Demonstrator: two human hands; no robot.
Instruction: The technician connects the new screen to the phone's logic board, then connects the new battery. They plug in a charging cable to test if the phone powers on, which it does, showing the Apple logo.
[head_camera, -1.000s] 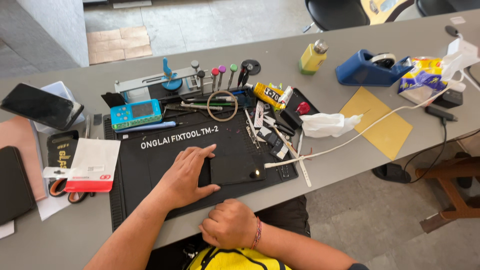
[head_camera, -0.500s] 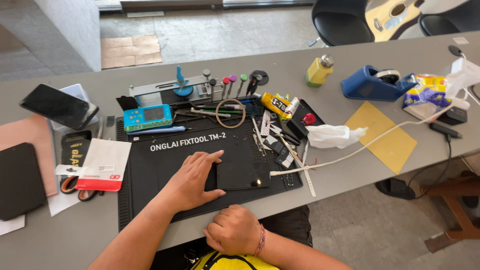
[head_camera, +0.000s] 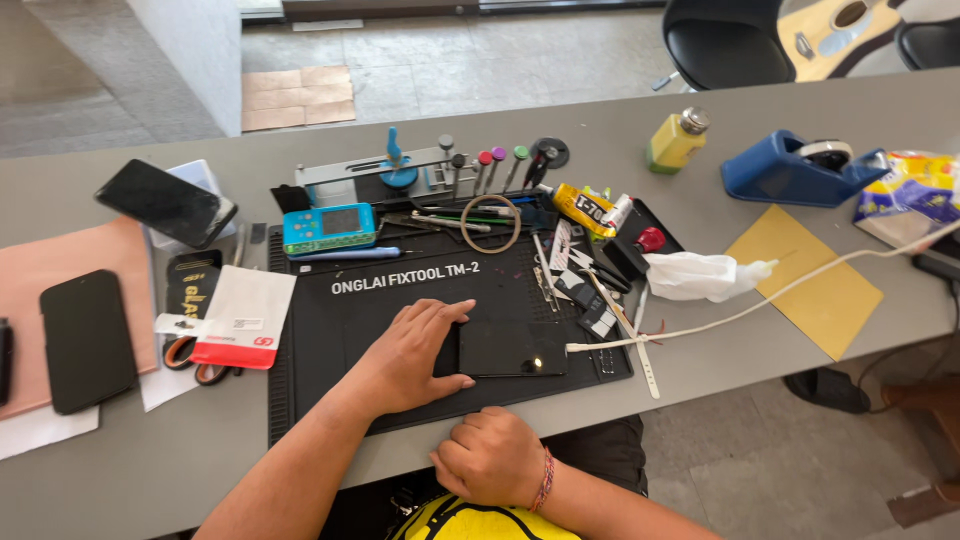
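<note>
Lying flat near the mat's (head_camera: 330, 330) front edge, right of centre: a dark phone (head_camera: 515, 349), screen side not told apart. A white cable (head_camera: 760, 300) meets its right end and runs off toward the tabletop's (head_camera: 700, 400) right edge.

Left hand (head_camera: 410, 355) spread flat, palm down, on the phone's left end; fingers wide, thumb (head_camera: 455, 380) along the phone's near edge. It presses, does not grip. How much of the phone sits under the palm is hidden.

Right hand (head_camera: 490, 460) curled into a loose fist at the tabletop's front edge, just near of the mat, apart from the phone. Whether anything is inside the fist cannot be told. A beaded band at its wrist.

Further out: blue tester (head_camera: 329, 228) at the mat's back left, a rack of screwdrivers (head_camera: 480, 165) behind it. Small parts and tweezers clutter the mat's right side, too small to sort. White cloth (head_camera: 700, 275) just right of the mat, yellow sheet (head_camera: 805, 280) beyond. Two more dark phones (head_camera: 87, 340) toward the left edge; a third object at the far left is cut off.
</note>
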